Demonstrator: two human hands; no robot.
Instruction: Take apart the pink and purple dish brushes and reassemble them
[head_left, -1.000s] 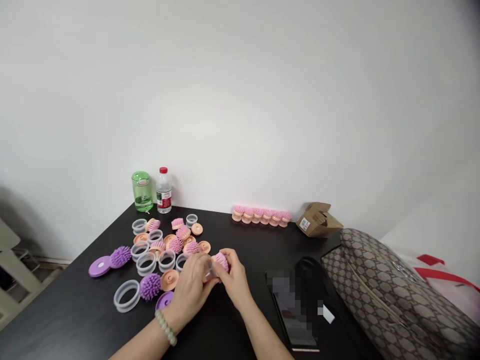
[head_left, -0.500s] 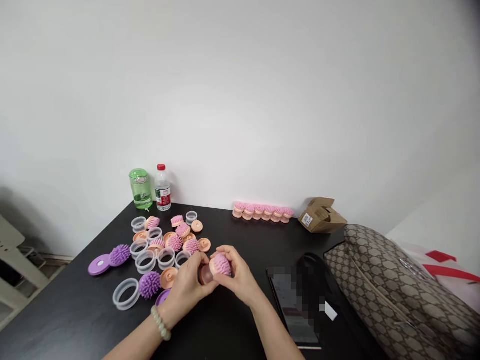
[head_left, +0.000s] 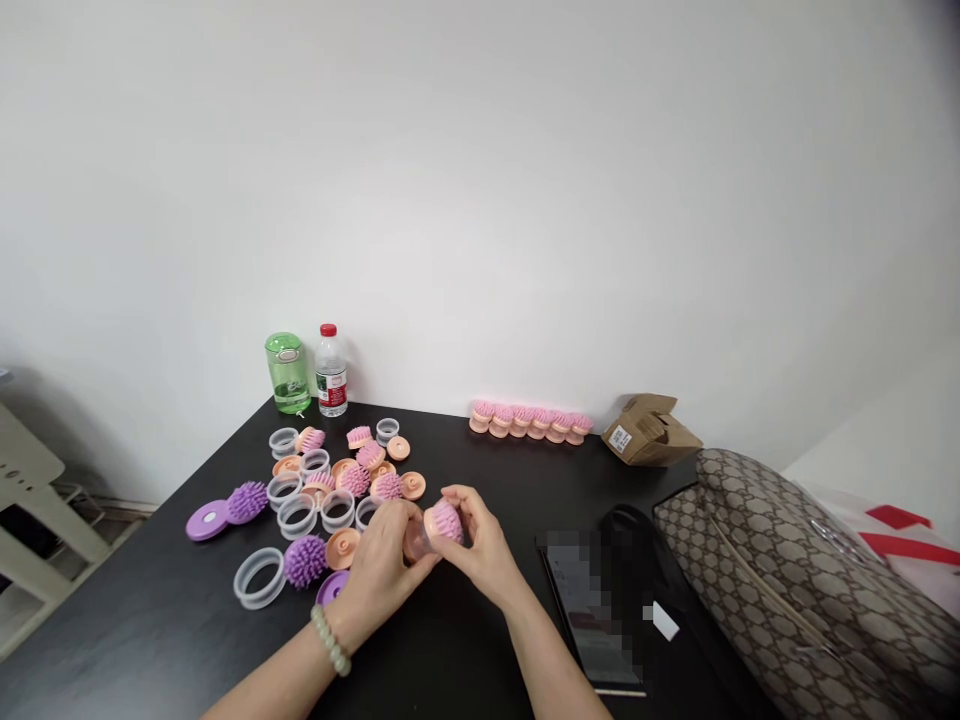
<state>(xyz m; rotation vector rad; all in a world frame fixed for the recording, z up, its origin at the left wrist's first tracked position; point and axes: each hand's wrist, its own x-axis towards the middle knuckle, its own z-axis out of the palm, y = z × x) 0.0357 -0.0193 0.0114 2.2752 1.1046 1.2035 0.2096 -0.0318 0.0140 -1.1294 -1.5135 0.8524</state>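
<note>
My left hand, with a beaded bracelet at the wrist, is closed round the translucent, peach-toned lower part of a small scalp brush. My right hand grips the same scalp brush at its pink bristled head, thumb in front and fingers behind. The bristles face right, and fingers partly hide the lower part. Left of the hands lie loose parts: pink bristle heads, peach round bases, clear rings, a purple bristle head and a purple base partly behind my left wrist.
Several pink-and-peach brushes stand in a row by the wall. A green container and a water bottle stand at the back left. To the right are a cardboard box, a dark tablet and a patterned bag.
The view has shifted a little, so the table items appear slightly to the right. Both hands stay on the brush, with the right fingers slightly changed around its head.
</note>
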